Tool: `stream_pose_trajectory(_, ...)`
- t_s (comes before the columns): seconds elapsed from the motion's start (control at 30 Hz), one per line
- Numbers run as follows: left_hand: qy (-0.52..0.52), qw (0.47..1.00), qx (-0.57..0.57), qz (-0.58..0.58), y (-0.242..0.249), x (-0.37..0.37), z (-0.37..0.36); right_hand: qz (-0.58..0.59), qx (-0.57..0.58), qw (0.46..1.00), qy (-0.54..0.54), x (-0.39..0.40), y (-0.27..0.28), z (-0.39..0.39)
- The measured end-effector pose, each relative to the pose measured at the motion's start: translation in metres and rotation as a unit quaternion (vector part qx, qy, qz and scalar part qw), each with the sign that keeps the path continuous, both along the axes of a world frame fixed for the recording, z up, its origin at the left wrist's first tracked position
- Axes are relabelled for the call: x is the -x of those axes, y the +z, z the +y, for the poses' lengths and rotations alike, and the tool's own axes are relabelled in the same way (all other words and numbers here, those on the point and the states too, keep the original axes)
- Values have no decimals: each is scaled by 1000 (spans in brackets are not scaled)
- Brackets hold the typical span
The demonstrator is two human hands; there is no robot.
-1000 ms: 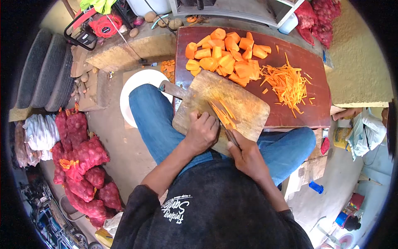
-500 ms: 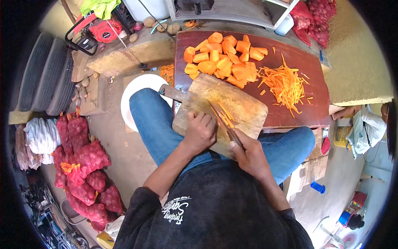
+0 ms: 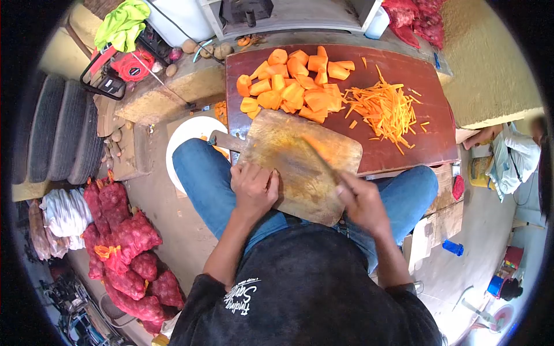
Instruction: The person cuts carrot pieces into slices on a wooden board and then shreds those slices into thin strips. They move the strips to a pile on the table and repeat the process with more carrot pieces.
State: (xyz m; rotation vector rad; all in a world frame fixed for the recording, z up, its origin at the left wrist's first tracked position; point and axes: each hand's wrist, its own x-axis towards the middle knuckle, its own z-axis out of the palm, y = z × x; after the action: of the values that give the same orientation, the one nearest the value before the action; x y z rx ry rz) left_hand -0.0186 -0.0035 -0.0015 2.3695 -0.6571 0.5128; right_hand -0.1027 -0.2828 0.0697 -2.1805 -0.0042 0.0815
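Note:
My right hand (image 3: 363, 205) grips a knife (image 3: 323, 161), its blade slanting across the wooden cutting board (image 3: 288, 196). Orange carrot bits lie by the blade's far side, blurred. My left hand (image 3: 254, 187) is closed at the board's near left edge, thumb on top; its fingertips are hidden. The board rests tilted over my lap and against the red-brown table (image 3: 427, 135). Peeled carrot chunks (image 3: 294, 81) are heaped behind the board. To their right lies a pile of thin carrot strips (image 3: 386, 109).
A white basin (image 3: 179, 141) stands by my left knee. Red net sacks (image 3: 130, 242) lie on the floor at left, below stacked tyres (image 3: 52, 130). A red machine (image 3: 133, 68) sits on the ledge behind. A blue object (image 3: 453, 248) lies on the floor at right.
My left hand has moved from the board's middle to its left edge. The knife has shifted to the board's right part, and the carrot strips beside the blade are no longer distinct.

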Motion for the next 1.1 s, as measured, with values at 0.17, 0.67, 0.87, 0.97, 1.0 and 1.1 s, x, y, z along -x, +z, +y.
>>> stream_pose_trajectory(0.17,-34,999,-17,-13,-2,-4,-12,-55,89,988,-111,-37,-10,-85)
stream_pose_trajectory(0.67,-177,981,83,-4,58,-67,-124,-230,247,940,-57,-44,-33,-84)
stream_pose_trajectory(0.87,-246,965,-85,37,38,-127,-228,-230,271,934,-46,-35,-40,-92)
stream_pose_trajectory(0.97,-231,961,-145,48,26,-153,-255,-262,271,924,-64,-32,-51,-96)
stream_pose_trajectory(1.0,-227,960,-155,51,22,-162,-262,-254,266,928,-67,-32,-50,-97)
stream_pose_trajectory(1.1,-231,958,-171,10,18,-175,-271,-245,255,933,-67,-31,-49,-96)
